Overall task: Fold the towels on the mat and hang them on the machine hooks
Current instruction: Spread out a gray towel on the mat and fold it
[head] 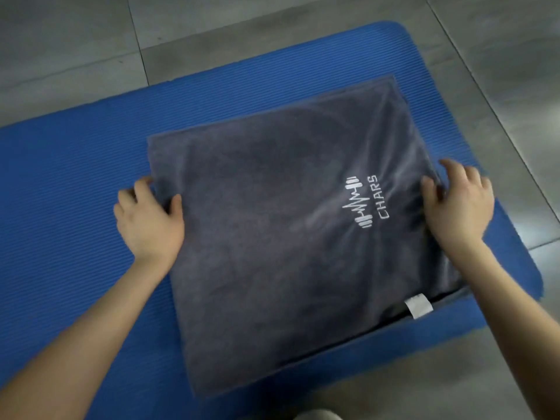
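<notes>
Across the middle of the frame a dark grey towel (pixel 272 225) lies folded into a rough square on a blue ribbed mat (pixel 75 192), its near corner overhanging the mat's lower edge onto the grey tiled floor (pixel 500 56). How many layers the fold holds cannot be told; only a dark gap shows along its lower right edge, beside a small white label (pixel 418 305). The mat runs out of the picture at the left, and both forearms are cut off by the lower corners. A pale rounded shape at the bottom edge is too cropped to identify.

At centre left the left hand (pixel 148 219) grips the towel's left edge, thumb (pixel 175 206) on top of the cloth and fingers curled at or under the border. At centre right the right hand (pixel 460 204) pinches the opposite edge, thumb lying on the fabric, fingers bent over the border, with creases fanning from it toward a white dumbbell logo (pixel 359 204) reading CHARS. No machine or hooks appear in view.
</notes>
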The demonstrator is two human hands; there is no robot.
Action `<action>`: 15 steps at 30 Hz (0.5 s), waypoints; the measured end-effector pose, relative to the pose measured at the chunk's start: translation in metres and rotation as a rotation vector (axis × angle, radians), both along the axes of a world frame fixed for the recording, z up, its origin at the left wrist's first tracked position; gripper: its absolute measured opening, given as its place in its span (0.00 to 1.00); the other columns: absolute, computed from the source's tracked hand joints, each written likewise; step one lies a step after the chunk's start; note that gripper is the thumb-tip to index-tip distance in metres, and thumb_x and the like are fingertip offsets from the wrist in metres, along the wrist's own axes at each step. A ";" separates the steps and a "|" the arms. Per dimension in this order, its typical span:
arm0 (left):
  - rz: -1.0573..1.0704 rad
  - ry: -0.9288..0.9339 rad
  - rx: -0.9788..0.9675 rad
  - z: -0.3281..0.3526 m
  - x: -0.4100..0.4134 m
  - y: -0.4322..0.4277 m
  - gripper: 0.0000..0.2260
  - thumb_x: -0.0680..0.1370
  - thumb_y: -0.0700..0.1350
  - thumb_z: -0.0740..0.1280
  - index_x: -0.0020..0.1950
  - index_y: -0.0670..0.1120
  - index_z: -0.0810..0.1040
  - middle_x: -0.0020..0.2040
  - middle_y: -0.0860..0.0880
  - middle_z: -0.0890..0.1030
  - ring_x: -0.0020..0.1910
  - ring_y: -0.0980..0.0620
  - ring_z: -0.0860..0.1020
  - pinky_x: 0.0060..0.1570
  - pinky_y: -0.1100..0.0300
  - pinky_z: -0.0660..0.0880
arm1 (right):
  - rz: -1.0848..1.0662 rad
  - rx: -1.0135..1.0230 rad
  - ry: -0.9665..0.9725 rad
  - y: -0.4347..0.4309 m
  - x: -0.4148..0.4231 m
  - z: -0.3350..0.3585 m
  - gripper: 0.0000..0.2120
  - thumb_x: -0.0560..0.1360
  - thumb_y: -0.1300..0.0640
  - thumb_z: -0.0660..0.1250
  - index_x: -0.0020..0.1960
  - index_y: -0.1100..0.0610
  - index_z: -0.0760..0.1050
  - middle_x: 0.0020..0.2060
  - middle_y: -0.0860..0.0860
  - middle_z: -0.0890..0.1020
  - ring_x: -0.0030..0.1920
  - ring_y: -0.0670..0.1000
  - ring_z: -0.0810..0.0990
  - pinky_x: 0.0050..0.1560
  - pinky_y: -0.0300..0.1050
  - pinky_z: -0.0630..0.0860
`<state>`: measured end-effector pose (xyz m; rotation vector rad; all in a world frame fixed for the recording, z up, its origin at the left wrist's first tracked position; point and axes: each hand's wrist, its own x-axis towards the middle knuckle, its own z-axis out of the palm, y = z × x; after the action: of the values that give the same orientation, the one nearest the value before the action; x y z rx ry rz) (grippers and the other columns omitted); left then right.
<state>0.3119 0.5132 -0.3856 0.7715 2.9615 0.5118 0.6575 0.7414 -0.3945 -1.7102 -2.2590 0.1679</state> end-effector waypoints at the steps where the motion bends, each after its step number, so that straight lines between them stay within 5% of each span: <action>1: 0.014 -0.049 -0.011 -0.001 0.009 -0.014 0.22 0.74 0.47 0.68 0.65 0.42 0.69 0.59 0.33 0.71 0.58 0.34 0.69 0.59 0.44 0.65 | -0.024 -0.013 -0.019 -0.020 0.015 0.001 0.22 0.74 0.47 0.58 0.62 0.59 0.73 0.54 0.64 0.78 0.51 0.68 0.74 0.51 0.57 0.67; 4: -0.011 -0.093 -0.060 -0.002 0.035 -0.049 0.21 0.74 0.46 0.69 0.64 0.40 0.71 0.57 0.33 0.73 0.55 0.33 0.71 0.57 0.42 0.67 | -0.150 -0.078 -0.091 -0.071 0.055 0.002 0.22 0.72 0.47 0.61 0.61 0.59 0.74 0.54 0.64 0.77 0.51 0.68 0.73 0.50 0.59 0.68; 9: -0.578 0.095 -0.048 0.006 0.090 -0.084 0.12 0.73 0.43 0.70 0.55 0.41 0.79 0.48 0.40 0.75 0.43 0.40 0.72 0.43 0.46 0.74 | -0.358 -0.236 -0.070 -0.110 0.084 0.008 0.20 0.73 0.51 0.67 0.62 0.58 0.73 0.58 0.64 0.75 0.57 0.67 0.71 0.55 0.57 0.67; 15: -1.062 -0.110 -0.172 0.003 0.144 -0.104 0.15 0.65 0.47 0.78 0.50 0.48 0.82 0.41 0.50 0.75 0.39 0.51 0.75 0.28 0.60 0.74 | -0.484 -0.327 -0.001 -0.117 0.105 0.015 0.25 0.73 0.45 0.68 0.65 0.58 0.71 0.60 0.61 0.74 0.59 0.63 0.72 0.55 0.55 0.70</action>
<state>0.4559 0.4087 -0.3828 1.9467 2.0029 0.1886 0.7623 0.6248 -0.3797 -2.3652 -1.8202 0.4423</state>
